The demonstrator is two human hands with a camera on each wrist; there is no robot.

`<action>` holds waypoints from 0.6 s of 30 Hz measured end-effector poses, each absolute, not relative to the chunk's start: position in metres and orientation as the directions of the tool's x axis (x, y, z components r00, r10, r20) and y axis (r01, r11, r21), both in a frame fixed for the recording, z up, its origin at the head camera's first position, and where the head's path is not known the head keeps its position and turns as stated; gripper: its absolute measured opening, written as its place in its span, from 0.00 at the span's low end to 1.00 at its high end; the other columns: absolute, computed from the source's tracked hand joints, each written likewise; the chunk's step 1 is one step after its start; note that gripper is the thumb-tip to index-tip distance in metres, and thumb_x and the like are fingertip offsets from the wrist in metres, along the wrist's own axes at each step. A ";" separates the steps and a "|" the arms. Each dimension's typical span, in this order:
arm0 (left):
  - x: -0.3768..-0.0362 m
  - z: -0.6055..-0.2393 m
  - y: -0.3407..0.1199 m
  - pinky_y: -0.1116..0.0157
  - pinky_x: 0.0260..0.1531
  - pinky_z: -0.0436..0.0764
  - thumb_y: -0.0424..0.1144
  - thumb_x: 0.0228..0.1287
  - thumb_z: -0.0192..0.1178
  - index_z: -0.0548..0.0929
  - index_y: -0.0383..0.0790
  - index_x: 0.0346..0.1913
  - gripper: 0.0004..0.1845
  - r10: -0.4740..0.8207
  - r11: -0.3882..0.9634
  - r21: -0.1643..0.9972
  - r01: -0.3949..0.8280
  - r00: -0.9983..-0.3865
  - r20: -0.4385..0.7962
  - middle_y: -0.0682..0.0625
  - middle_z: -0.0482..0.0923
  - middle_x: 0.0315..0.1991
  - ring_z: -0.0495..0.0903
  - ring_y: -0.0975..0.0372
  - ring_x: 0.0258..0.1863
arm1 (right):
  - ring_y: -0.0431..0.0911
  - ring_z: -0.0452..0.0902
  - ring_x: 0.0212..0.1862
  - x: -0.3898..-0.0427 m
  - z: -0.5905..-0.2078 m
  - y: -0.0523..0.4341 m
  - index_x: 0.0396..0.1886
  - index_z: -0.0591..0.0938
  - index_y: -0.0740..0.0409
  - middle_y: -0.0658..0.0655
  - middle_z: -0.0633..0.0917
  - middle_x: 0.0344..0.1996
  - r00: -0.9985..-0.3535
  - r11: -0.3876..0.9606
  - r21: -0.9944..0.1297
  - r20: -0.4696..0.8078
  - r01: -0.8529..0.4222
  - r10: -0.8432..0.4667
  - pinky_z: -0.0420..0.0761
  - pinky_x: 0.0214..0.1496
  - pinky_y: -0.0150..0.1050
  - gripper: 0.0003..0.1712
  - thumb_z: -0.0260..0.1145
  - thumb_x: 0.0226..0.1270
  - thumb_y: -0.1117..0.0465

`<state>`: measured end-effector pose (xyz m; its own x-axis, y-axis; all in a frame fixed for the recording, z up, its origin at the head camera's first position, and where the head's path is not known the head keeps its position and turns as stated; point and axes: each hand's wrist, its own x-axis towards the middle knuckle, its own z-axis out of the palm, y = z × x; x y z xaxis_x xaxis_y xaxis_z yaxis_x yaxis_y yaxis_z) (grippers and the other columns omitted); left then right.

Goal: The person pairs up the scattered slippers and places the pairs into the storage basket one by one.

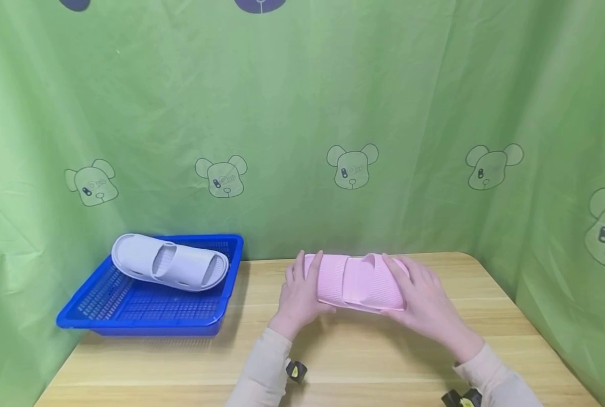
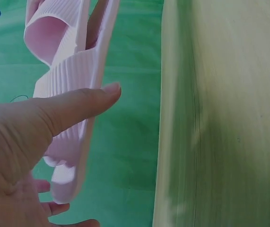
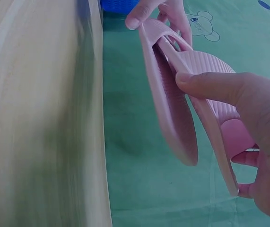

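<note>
Head view alone shows blue tray (image 1: 129,308) w/ grey slippers (image 1: 170,263). Pink slippers (image 1: 355,282) held above worktop (image 1: 363,356) btwn left hand (image 1: 299,294) & right hand (image 1: 424,299), both gripping the ends.

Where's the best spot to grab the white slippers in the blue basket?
Probably the upturned rim of the white slippers, coming from above: they lie stacked and tilted against the wall of the blue basket, so that edge stands free for fingers.
</note>
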<state>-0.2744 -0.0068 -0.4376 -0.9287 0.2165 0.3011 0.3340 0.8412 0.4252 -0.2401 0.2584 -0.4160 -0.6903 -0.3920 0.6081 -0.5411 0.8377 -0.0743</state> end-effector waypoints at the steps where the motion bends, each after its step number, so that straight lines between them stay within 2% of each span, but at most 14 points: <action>1: -0.274 -0.437 -0.007 0.44 0.57 0.76 0.53 0.30 0.82 0.46 0.56 0.78 0.70 0.215 0.840 0.427 0.335 -0.928 0.305 0.37 0.43 0.77 0.56 0.42 0.70 | 0.63 0.68 0.60 -0.240 -0.416 0.259 0.75 0.61 0.55 0.69 0.70 0.63 -0.689 0.836 -0.073 0.608 -0.543 -0.394 0.67 0.59 0.68 0.64 0.77 0.37 0.39; 5: -0.275 -0.438 -0.006 0.44 0.58 0.75 0.52 0.29 0.82 0.46 0.56 0.78 0.70 0.224 0.845 0.406 0.349 -0.919 0.324 0.38 0.44 0.77 0.55 0.42 0.71 | 0.63 0.67 0.60 -0.240 -0.415 0.260 0.75 0.60 0.55 0.69 0.69 0.64 -0.686 0.831 -0.071 0.606 -0.552 -0.404 0.67 0.59 0.69 0.64 0.77 0.37 0.39; 12: -0.276 -0.440 -0.008 0.40 0.65 0.67 0.54 0.28 0.82 0.51 0.51 0.76 0.68 0.274 0.841 0.353 0.410 -0.885 0.376 0.40 0.45 0.78 0.51 0.43 0.75 | 0.63 0.67 0.60 -0.240 -0.414 0.261 0.74 0.61 0.56 0.70 0.69 0.63 -0.672 0.820 -0.061 0.610 -0.570 -0.421 0.64 0.62 0.69 0.63 0.77 0.36 0.40; 18: -0.278 -0.441 -0.010 0.43 0.70 0.62 0.57 0.27 0.82 0.54 0.46 0.74 0.67 0.322 0.842 0.299 0.449 -0.863 0.390 0.41 0.49 0.77 0.51 0.44 0.76 | 0.62 0.67 0.60 -0.239 -0.413 0.261 0.74 0.62 0.56 0.68 0.69 0.63 -0.663 0.809 -0.055 0.607 -0.585 -0.438 0.63 0.64 0.69 0.63 0.77 0.37 0.41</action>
